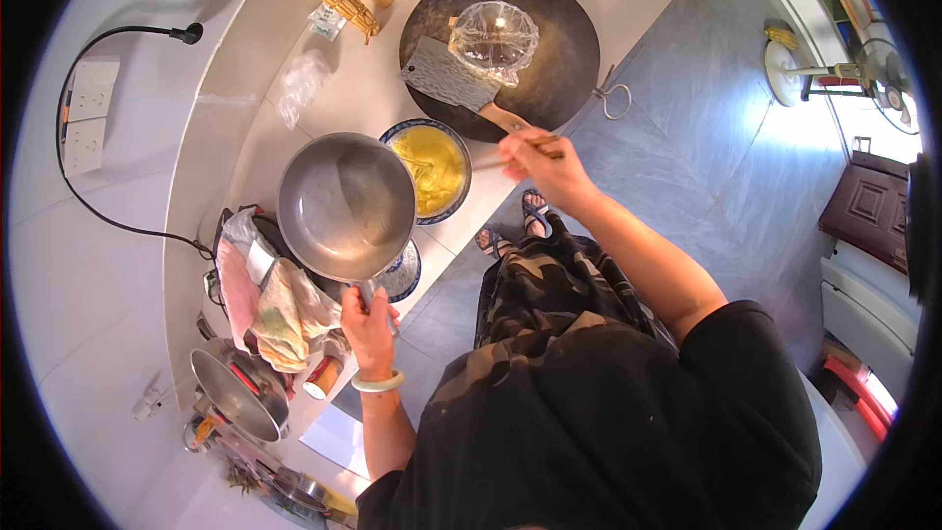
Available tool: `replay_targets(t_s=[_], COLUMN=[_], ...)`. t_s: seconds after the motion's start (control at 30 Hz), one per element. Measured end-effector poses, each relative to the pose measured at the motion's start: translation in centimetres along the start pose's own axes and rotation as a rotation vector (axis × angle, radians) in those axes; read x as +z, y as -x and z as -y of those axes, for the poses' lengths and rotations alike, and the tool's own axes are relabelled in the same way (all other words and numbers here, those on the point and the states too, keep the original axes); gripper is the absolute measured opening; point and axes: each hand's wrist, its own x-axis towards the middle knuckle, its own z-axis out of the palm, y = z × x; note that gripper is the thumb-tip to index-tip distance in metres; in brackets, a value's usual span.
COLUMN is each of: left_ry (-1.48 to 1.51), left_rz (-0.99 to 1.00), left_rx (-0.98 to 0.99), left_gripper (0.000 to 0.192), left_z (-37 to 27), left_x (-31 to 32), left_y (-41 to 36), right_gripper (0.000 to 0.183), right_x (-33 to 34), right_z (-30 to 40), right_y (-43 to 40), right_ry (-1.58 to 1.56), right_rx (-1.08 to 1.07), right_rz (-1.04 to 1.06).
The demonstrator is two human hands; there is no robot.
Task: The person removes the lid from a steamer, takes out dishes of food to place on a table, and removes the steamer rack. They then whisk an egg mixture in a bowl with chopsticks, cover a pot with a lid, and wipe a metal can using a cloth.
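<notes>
My left hand [369, 324] grips the handle of a metal frying pan [346, 206], held up over the counter and tilted. Thin wooden sticks, likely chopsticks, are in my right hand [544, 162], near the handle end of a cleaver [455, 77]. That cleaver lies on a round dark board [567, 59], beside a bowl covered in clear plastic [494, 37]. Between pan and board stands a blue-rimmed bowl of yellow liquid, perhaps beaten egg [436, 173]. Partly hidden under the pan is another blue-rimmed dish [401, 276].
Cloths [283, 309], a metal pot [239, 390] and a paper cup [324, 375] crowd the left side. A plastic bag [302, 85] and a straw brush [335, 0] lie at the back. A black cable [66, 184] hangs down the wall. The counter edge borders the floor.
</notes>
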Motion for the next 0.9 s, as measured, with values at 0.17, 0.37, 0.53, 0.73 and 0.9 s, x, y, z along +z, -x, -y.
replay_targets(t_s=[0.17, 0.37, 0.53, 0.73, 0.9], left_ry=[-0.032, -0.007, -0.044, -0.016, -0.051], left_rz=[-0.001, -0.018, -0.010, -0.054, -0.061], left_rx=[0.002, 0.010, 0.003, 0.021, 0.030], left_gripper=[0.013, 0.013, 0.013, 0.015, 0.014], left_z=[-0.2, -0.1, -0.2, 0.1, 0.0], left_x=[0.0, -0.3, -0.4, -0.9, -0.9], left_y=[-0.2, 0.1, -0.1, 0.3, 0.1], right_gripper=[0.022, 0.020, 0.021, 0.023, 0.026], right_x=[3.0, 0.3, 3.4, 1.3, 1.4], right_z=[-0.7, -0.4, -0.2, -0.6, 1.6], right_y=[-2.1, 0.1, -3.1, -1.1, -2.9], right_ry=[-0.111, -0.032, -0.183, -0.038, 0.010], right_rx=[-0.022, 0.078, 0.017, 0.157, 0.020], right_rz=[-0.037, 0.044, -0.024, 0.166, -0.035])
